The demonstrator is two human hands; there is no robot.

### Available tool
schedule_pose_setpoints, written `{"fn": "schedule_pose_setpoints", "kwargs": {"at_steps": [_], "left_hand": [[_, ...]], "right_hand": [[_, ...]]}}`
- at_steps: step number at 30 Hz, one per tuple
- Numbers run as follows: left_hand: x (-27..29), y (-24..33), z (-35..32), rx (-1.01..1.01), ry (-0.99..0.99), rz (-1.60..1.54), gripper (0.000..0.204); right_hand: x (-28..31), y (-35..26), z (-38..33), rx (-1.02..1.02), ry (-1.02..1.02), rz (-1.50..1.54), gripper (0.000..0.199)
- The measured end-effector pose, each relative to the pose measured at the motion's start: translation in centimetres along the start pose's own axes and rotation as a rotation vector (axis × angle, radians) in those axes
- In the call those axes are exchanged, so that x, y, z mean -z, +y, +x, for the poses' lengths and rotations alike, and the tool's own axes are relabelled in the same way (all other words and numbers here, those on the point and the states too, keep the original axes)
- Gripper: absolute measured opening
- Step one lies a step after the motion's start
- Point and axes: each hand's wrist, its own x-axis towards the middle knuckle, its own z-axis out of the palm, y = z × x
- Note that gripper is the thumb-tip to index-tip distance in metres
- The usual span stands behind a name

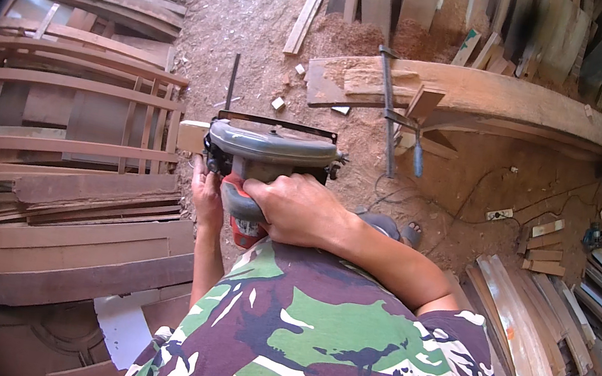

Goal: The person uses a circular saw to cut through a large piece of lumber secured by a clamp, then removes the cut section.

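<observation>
A grey-bodied, red-handled handheld circular saw sits level at chest height, seemingly resting against a small pale wooden block at its left.

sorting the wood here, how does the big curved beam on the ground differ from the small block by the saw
The curved beam is long, arched and reddish, lying on the sawdust floor with a metal bar clamp across it. The small block is short, square-cut and pale, sitting beside the power saw by the left hand. Both are bare wood.

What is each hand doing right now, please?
Left hand: closed on the side of the grey and red handheld power saw, beside a pale wood block.
Right hand: closed on the saw's red handle.
</observation>
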Motion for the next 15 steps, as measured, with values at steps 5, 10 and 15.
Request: {"fn": "schedule_pose_setpoints", "kwargs": {"at_steps": [5, 10, 15], "left_hand": [[6.2, 0.8, 6.0, -0.019, -0.027, 0.096, 0.065], [7.9, 0.1, 12.1, -0.005, -0.109, 0.172, 0.066], [8.3, -1.9, 19.4, 0.04, -0.136, 0.127, 0.066]], "right_hand": [[-2.0, -2.0, 6.4, -0.015, 0.042, -0.009, 0.036], [-2.6, -0.6, 11.6, -0.069, 0.06, 0.001, 0.038], [-2.4, 3.4, 16.5, -0.128, 0.115, 0.113, 0.041]]}}
